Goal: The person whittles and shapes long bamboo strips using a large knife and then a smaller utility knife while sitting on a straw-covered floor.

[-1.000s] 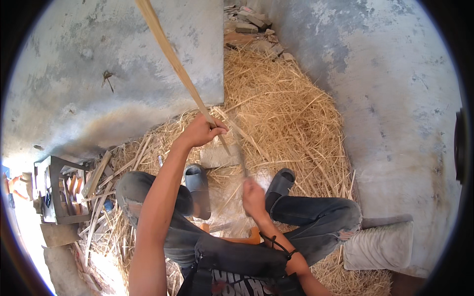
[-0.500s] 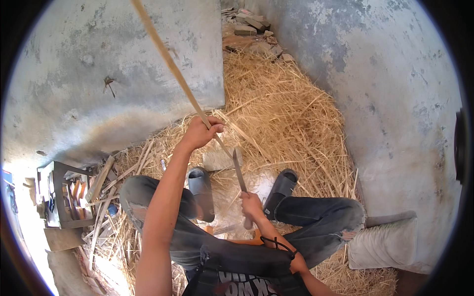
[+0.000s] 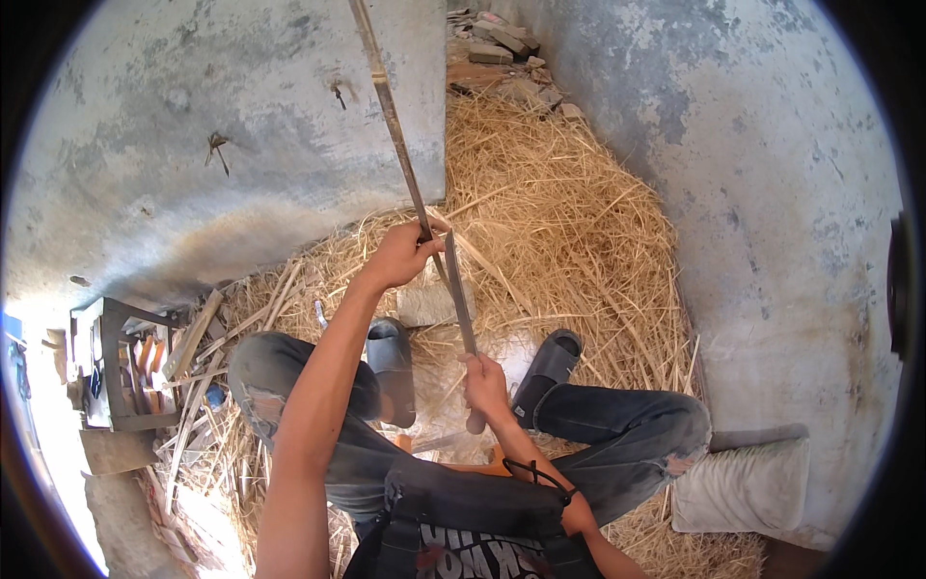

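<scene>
Left hand point(image 3: 397, 259) is clamping fingers round the stick point(image 3: 391, 118), top centre to mid-frame; right hand point(image 3: 487, 386) is clamping the knife point(image 3: 457, 294) beside it; I'm not distinguishing finished from unfinished length.

A long, dark, jointed strip point(image 3: 392, 121) slants beside a narrow grey-bladed knife point(image 3: 462, 314).

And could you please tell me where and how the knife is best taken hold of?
I'd take the knife by its handle, coming from the view's lower edge, as the right grip does: the handle's butt points that way, while the long, narrow blade points away, its tip near the left grip.
</scene>
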`<act>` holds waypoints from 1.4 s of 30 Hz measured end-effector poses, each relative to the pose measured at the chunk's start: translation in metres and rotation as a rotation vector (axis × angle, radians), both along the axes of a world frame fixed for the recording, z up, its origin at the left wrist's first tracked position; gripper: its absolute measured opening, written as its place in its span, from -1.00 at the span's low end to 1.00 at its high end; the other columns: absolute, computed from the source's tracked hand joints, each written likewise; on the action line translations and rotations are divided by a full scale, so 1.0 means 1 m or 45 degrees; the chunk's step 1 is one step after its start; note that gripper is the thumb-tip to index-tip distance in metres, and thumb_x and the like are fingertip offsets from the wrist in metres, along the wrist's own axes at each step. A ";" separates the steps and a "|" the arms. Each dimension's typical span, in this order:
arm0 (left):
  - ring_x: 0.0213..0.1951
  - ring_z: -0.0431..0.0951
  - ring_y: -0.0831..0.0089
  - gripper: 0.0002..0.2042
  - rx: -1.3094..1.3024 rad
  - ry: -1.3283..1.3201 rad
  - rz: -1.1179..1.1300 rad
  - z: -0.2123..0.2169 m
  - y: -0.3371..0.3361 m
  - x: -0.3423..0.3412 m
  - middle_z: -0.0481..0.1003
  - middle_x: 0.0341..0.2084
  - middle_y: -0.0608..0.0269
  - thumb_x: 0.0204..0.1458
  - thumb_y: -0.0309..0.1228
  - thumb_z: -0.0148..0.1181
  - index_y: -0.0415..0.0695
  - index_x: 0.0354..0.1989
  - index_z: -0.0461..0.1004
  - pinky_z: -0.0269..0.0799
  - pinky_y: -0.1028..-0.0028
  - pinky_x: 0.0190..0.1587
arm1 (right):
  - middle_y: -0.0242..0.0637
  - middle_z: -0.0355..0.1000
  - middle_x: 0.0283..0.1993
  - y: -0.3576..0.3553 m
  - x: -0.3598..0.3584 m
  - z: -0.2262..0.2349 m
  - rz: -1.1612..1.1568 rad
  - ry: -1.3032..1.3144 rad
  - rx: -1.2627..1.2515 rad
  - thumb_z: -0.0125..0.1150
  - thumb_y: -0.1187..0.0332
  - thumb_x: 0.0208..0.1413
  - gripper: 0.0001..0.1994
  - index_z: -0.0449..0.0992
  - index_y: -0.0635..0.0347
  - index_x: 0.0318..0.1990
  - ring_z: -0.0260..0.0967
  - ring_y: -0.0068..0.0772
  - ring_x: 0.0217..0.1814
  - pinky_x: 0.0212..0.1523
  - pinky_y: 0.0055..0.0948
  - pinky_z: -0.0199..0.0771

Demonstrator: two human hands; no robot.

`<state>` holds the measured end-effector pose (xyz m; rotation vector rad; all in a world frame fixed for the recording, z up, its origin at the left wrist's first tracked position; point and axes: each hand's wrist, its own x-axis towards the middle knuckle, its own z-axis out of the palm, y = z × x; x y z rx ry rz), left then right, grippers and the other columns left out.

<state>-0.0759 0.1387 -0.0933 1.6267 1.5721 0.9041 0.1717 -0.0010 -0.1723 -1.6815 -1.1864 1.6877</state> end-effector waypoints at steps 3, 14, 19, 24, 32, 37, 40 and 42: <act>-0.31 0.64 0.30 -0.79 -0.007 0.001 0.031 0.010 -0.002 0.008 0.64 -0.38 0.07 0.15 -0.39 0.29 -0.19 -0.08 0.61 0.50 0.32 -0.18 | -0.40 0.28 -0.64 0.004 0.008 -0.008 0.013 -0.015 -0.035 0.05 0.15 0.31 -0.67 0.59 0.23 -0.09 0.26 -0.56 -0.72 -0.73 -0.44 0.28; -0.46 0.57 0.40 -0.86 0.007 0.155 0.035 0.011 -0.003 0.014 0.64 -0.46 0.13 0.11 -0.43 0.34 -0.20 -0.20 0.64 0.47 0.35 -0.29 | -0.47 0.27 -0.60 0.042 0.006 0.087 -0.463 0.426 0.751 -0.13 0.25 0.45 -0.66 0.46 0.37 0.04 0.20 -0.70 -0.66 -0.64 -0.62 0.17; -0.40 0.63 0.24 -0.87 -0.001 0.055 -0.005 0.007 0.002 0.016 0.65 -0.42 0.05 0.09 -0.43 0.34 -0.20 -0.25 0.66 0.51 0.32 -0.27 | -0.40 0.30 -0.57 0.033 0.010 0.081 -0.506 0.451 0.709 -0.13 0.22 0.45 -0.67 0.43 0.30 0.08 0.25 -0.66 -0.65 -0.62 -0.58 0.26; -0.40 0.64 0.16 -0.88 -0.037 0.083 -0.041 0.002 0.003 0.014 0.65 -0.41 0.01 0.07 -0.44 0.34 -0.18 -0.24 0.67 0.50 0.30 -0.27 | -0.28 0.37 -0.58 0.015 0.027 0.013 0.248 -0.334 0.226 -0.06 0.24 0.39 -0.67 0.59 0.29 -0.17 0.32 -0.59 -0.63 -0.56 -0.36 0.30; -0.43 0.66 0.32 -0.88 -0.034 0.137 0.021 -0.001 0.005 0.012 0.65 -0.45 0.05 0.11 -0.48 0.30 -0.26 -0.24 0.64 0.57 0.35 -0.30 | -0.36 0.36 -0.63 0.006 0.008 0.023 -0.066 -0.297 0.723 0.02 0.15 0.36 -0.65 0.58 0.28 -0.11 0.26 -0.51 -0.71 -0.67 -0.44 0.26; -0.47 0.63 0.18 -0.83 0.112 0.058 0.161 -0.017 0.005 0.005 0.61 -0.51 -0.02 0.09 -0.38 0.34 -0.25 -0.28 0.65 0.48 0.29 -0.34 | -0.35 0.35 -0.63 0.009 0.026 -0.011 -0.084 -0.134 0.136 0.02 0.14 0.36 -0.65 0.57 0.26 -0.12 0.35 -0.48 -0.64 -0.60 -0.40 0.32; -0.46 0.64 0.19 -0.84 -0.063 0.000 0.219 -0.011 -0.003 0.013 0.62 -0.50 -0.03 0.09 -0.41 0.33 -0.27 -0.26 0.64 0.49 0.29 -0.34 | -0.18 0.46 -0.54 0.027 0.009 0.054 -0.251 0.096 0.326 0.02 0.17 0.36 -0.67 0.56 0.24 -0.03 0.47 -0.24 -0.49 -0.43 -0.24 0.40; -0.46 0.64 0.20 -0.83 -0.068 -0.065 0.240 -0.012 0.004 0.011 0.62 -0.50 -0.03 0.09 -0.41 0.32 -0.27 -0.25 0.64 0.50 0.30 -0.35 | -0.21 0.44 -0.55 0.019 0.003 0.048 -0.171 -0.092 0.591 -0.01 0.18 0.39 -0.66 0.54 0.30 -0.06 0.42 -0.30 -0.57 -0.50 -0.29 0.37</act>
